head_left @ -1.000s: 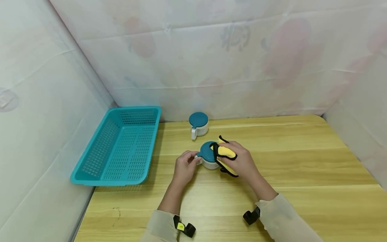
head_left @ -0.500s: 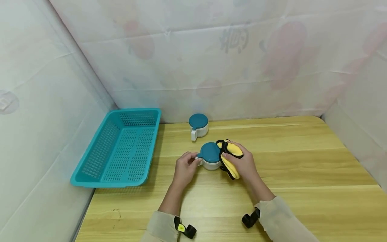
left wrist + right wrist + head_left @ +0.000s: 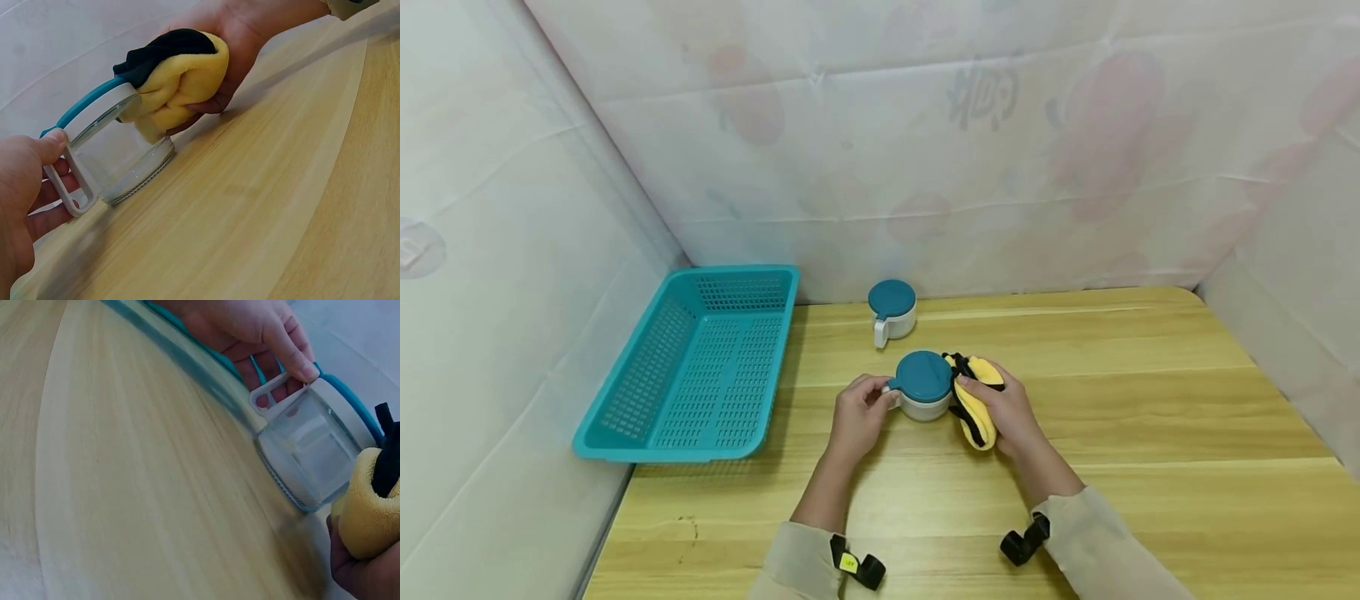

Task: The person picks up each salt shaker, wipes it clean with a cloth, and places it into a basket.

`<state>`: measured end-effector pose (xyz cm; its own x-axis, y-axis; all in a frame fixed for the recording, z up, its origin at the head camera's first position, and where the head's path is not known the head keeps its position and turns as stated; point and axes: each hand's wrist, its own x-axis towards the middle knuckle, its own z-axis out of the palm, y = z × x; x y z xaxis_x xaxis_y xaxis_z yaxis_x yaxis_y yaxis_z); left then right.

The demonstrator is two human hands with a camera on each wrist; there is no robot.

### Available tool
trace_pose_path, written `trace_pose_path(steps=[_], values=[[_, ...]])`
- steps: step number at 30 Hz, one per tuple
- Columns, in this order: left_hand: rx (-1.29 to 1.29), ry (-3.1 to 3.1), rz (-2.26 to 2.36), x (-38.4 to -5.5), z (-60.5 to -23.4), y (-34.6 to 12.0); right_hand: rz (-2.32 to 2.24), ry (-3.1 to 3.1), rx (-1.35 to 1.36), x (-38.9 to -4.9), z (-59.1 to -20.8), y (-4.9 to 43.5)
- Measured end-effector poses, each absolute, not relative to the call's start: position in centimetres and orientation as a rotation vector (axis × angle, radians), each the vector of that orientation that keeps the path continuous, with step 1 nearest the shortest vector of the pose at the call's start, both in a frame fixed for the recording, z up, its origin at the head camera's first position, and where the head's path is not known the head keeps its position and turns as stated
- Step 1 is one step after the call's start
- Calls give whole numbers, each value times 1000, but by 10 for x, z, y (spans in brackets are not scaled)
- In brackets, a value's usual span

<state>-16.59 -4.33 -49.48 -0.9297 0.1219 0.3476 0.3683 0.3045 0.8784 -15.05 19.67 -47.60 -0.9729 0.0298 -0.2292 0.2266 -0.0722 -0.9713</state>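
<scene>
A clear glass seasoning jar (image 3: 924,379) with a blue lid and a white handle stands upright on the table. My left hand (image 3: 858,414) grips its handle, thumb on top near the lid's tab, fingers curled through the loop in the left wrist view. On the jar's other side, my right hand (image 3: 1011,412) holds a folded yellow cloth (image 3: 976,408) with black edging. The cloth (image 3: 181,81) lies against the glass side and the lid's edge in the left wrist view. Behind stands a second seasoning jar (image 3: 892,308), its blue lid down.
A turquoise plastic basket (image 3: 775,367) with perforated sides sits at the left of the wooden table (image 3: 1120,400). Pale printed cloth walls (image 3: 865,167) rise behind the table and along both sides.
My right hand has drawn the yellow cloth off the lid's top toward the jar's right side and slightly nearer to me. The left hand stays on the handle.
</scene>
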Motion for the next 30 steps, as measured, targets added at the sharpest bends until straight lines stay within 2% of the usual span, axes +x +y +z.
trace_pose_path(steps=[9,30], values=[[-457,-2356,-1650,-166,-495,-44,-1857,2371,221,-152,-469,203],[-405,-2392,-1711,-167,-493,-47,-1253,2793,-166,-155,-478,202]])
